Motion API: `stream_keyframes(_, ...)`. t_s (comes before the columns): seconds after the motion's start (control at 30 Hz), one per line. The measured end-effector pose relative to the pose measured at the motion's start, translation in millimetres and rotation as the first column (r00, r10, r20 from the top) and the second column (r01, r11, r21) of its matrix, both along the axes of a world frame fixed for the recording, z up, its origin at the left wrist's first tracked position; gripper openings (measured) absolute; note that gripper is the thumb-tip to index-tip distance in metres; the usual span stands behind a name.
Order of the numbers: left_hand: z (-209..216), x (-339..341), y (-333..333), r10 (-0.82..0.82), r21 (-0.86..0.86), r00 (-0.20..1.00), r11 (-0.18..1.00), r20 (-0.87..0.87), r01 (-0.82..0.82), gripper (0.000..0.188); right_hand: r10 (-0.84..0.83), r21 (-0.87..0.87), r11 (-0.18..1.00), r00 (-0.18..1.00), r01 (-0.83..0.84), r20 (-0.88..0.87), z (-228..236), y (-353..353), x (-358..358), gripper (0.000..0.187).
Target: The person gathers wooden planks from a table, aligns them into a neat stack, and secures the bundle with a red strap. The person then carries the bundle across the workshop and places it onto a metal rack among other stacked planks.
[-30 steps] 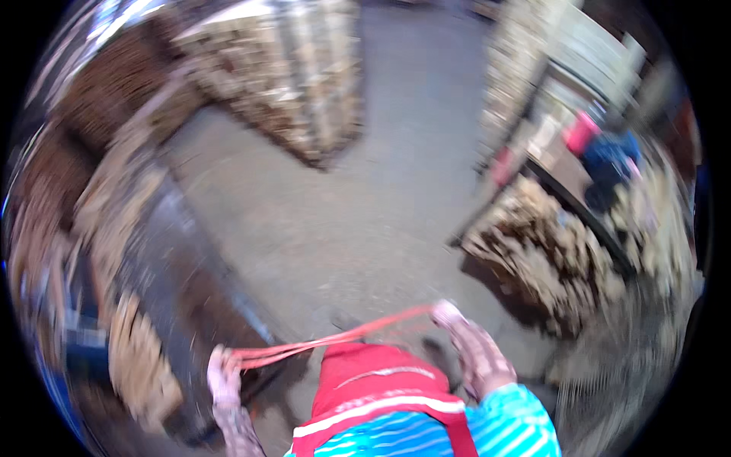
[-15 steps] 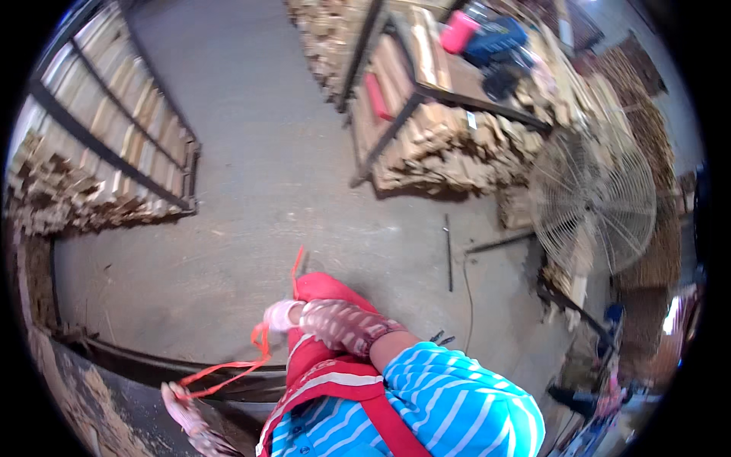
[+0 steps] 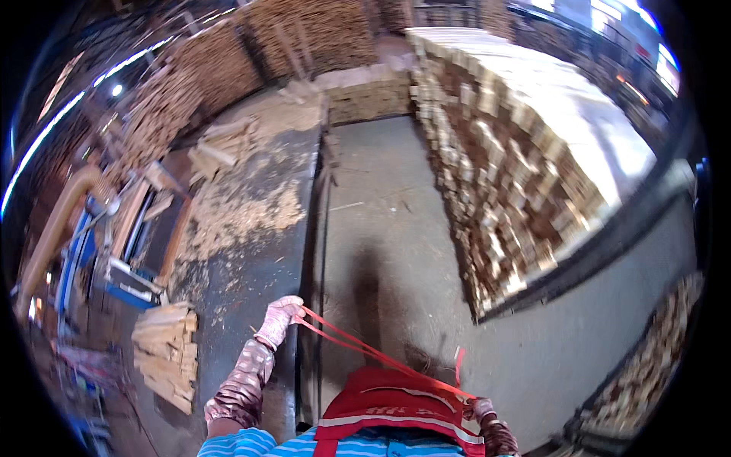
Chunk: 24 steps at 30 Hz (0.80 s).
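A thin red strap [image 3: 358, 346] runs doubled and nearly straight between my two gloved hands, in front of my red apron [image 3: 381, 400]. My left hand [image 3: 280, 320], in a pale pink glove, is closed on one end by the edge of a dark, chip-strewn table [image 3: 293, 266]. Lower and to the right, my right hand [image 3: 481, 409] grips the other part of the strap at the apron's side. A short loose tail of it sticks up above that hand. The right fingers are partly hidden.
A tall stack of wooden strips [image 3: 518, 190] in a dark metal frame [image 3: 594, 263] stands to the right of the aisle. On the left are a bundle of short boards [image 3: 167, 350] and a blue machine with a tan hose [image 3: 57, 221]. More wood piles [image 3: 304, 46] line the back.
My view has swung left to the long table and wood stacks. The strap, slack and looped before, is now drawn out straight, and my hands are farther apart.
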State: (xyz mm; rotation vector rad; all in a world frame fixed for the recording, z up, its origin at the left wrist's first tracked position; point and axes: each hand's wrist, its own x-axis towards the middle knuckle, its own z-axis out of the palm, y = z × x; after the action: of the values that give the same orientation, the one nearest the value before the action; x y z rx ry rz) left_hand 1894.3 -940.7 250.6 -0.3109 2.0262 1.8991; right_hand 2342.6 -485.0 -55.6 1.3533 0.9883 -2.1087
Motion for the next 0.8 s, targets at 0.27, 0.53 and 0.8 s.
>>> stream_keyframes(0.27,-34,-85,-62,0.55,0.201,0.832,0.809,0.077,-0.553,0.017,0.422,0.329,0.873,0.895,-0.359,-0.144,7,89,-370,0.013)
stream_keyframes(0.53,-31,-294,-60,0.746,0.356,0.656,0.587,0.111,-0.728,0.018,0.961,0.849,0.133,0.275,-0.512,0.015,71,67,-675,0.02)
stream_keyframes(0.8,-35,-497,-86,0.694,0.265,0.72,0.698,-0.019,-0.665,0.01,0.809,0.806,0.468,0.542,-0.362,-0.226,72,103,-925,0.03)
